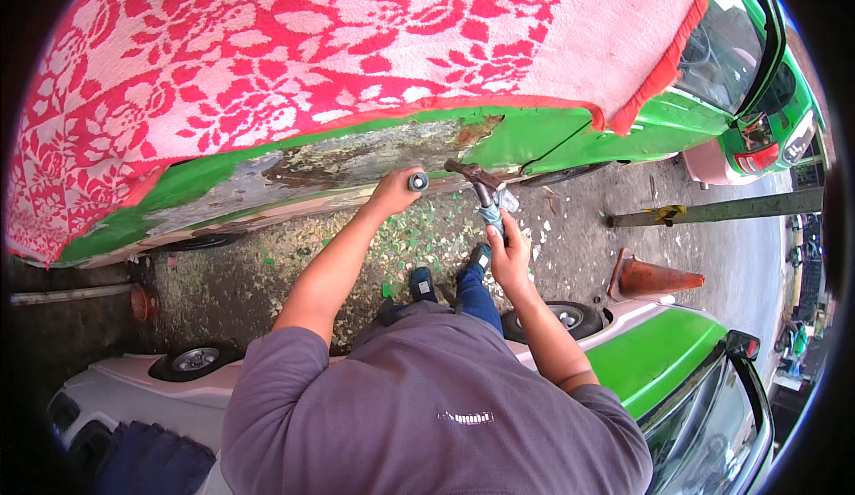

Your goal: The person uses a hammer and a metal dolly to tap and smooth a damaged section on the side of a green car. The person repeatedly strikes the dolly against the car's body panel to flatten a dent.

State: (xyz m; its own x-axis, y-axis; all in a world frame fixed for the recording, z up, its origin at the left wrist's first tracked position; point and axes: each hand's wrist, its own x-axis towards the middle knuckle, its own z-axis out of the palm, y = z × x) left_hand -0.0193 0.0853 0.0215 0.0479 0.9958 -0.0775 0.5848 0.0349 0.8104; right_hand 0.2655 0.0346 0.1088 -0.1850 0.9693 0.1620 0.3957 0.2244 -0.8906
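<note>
My left hand (396,192) is closed around a dark cylindrical tool (418,181) with a round end, just in front of a stripped, scraped patch (347,161) on the green car body (534,134). My right hand (511,246) grips a hammer by its wrapped handle, with the rusty head (472,174) raised beside my left hand's tool. Bare metal and ragged paint edges show along the side panel. A red and white floral blanket (294,41) covers much of the car above that patch.
Paint chips (410,237) litter the ground around my feet. A second green and pink car (650,361) stands behind me. At the right are an orange cone (659,279), lying on its side, a metal post (739,206) and another green car (766,117).
</note>
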